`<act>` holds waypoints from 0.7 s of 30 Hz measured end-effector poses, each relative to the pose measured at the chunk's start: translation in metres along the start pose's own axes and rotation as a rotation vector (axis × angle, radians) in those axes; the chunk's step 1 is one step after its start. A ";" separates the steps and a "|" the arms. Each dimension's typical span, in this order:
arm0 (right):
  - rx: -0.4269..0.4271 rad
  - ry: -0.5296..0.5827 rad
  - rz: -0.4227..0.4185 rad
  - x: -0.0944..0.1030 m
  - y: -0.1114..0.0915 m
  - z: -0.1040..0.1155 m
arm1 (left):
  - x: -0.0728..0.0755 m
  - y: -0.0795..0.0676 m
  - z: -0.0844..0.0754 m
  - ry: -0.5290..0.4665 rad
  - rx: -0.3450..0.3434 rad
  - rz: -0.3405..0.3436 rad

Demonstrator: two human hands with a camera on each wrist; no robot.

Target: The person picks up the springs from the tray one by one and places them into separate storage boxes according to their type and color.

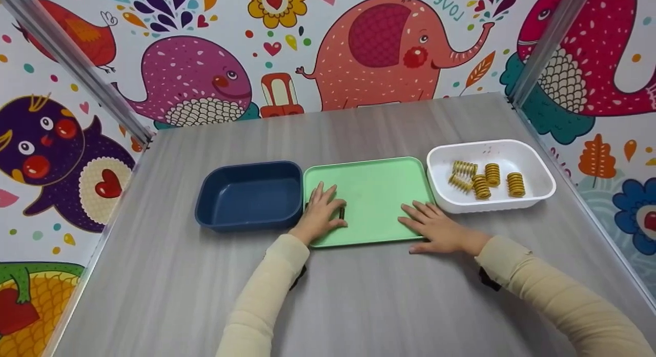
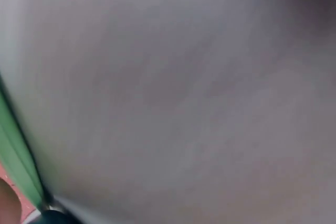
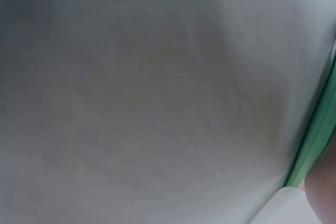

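My left hand (image 1: 322,213) lies over the left edge of a light green tray (image 1: 374,193), fingers extended toward the back. A small dark piece (image 1: 342,212) shows between its index finger and thumb; I cannot tell what it is. At the tray's right edge rests my right hand (image 1: 435,228), fingers spread, with the thumb on the table below the rim. Both wrist views look mostly at the grey tabletop. A strip of the tray's side (image 2: 18,150) crosses the lower left of the left wrist view, and its opposite side (image 3: 315,135) appears in the right one.
Left of the tray stands a dark blue bin (image 1: 248,193) with a bare inside. A white bin (image 1: 492,206) on the right contains several yellow-brown coil springs (image 1: 492,174). Printed cartoon walls (image 1: 277,49) and metal posts (image 1: 82,65) border the grey table (image 1: 369,300).
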State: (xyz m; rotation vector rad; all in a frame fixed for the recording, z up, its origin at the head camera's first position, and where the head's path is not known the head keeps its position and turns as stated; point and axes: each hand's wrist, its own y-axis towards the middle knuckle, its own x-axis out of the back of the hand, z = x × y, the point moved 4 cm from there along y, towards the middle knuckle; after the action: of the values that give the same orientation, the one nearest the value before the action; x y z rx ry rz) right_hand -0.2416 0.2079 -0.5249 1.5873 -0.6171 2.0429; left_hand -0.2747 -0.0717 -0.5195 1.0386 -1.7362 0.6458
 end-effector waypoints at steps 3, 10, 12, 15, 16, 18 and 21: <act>0.003 0.010 0.001 0.000 0.000 0.001 | -0.001 0.002 0.002 -0.021 0.000 0.011; 0.006 0.009 -0.011 0.001 0.000 0.000 | -0.003 0.009 -0.004 -0.008 -0.094 0.034; 0.005 0.012 -0.007 0.000 0.000 0.000 | -0.004 0.010 -0.006 -0.014 -0.106 0.051; 0.000 0.016 0.004 0.000 0.000 0.000 | -0.005 0.011 -0.008 -0.040 -0.118 0.076; -0.001 0.017 0.007 0.000 0.000 0.000 | -0.005 0.012 -0.009 -0.048 -0.123 0.085; -0.007 0.015 0.012 0.000 0.000 0.000 | -0.005 0.013 -0.011 -0.053 -0.130 0.101; -0.013 0.016 0.017 0.000 0.000 0.000 | -0.005 0.015 -0.012 -0.050 -0.132 0.119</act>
State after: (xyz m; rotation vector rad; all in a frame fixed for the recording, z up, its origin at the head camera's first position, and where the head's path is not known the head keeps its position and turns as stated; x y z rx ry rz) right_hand -0.2420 0.2081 -0.5248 1.5621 -0.6397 2.0575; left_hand -0.2807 -0.0530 -0.5184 0.8712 -1.8691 0.5749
